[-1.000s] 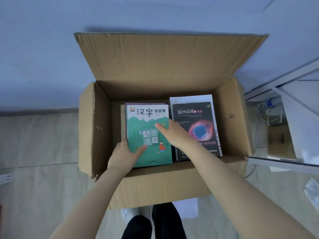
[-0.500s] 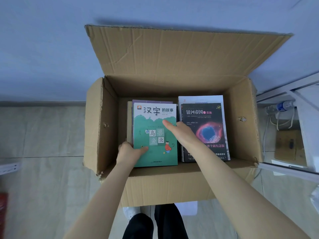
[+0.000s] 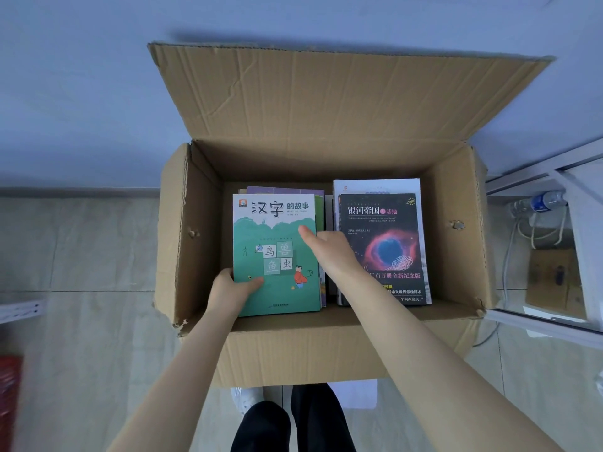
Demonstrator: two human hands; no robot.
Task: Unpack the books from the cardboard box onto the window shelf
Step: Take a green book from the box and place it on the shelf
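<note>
An open cardboard box (image 3: 202, 197) stands on the floor against the wall, its back flap up. Inside lie two stacks of books. A green book (image 3: 280, 265) tops the left stack, over purple-edged books. A black book with a nebula cover (image 3: 388, 243) tops the right stack, on a white book. My left hand (image 3: 230, 291) grips the green book's lower left edge, thumb on the cover. My right hand (image 3: 329, 252) holds its right edge, thumb on the cover and fingers tucked between the stacks.
Tiled floor surrounds the box. At the right is a white frame (image 3: 535, 321) with a water bottle (image 3: 541, 202), cables and a brown box behind it. Something red (image 3: 9, 399) lies at the lower left. My legs and a white shoe (image 3: 248, 398) are below the box.
My view has shifted slightly, so the box sits further right in frame. Both hands have closed more firmly on the green book's edges; the book looks a little raised.
</note>
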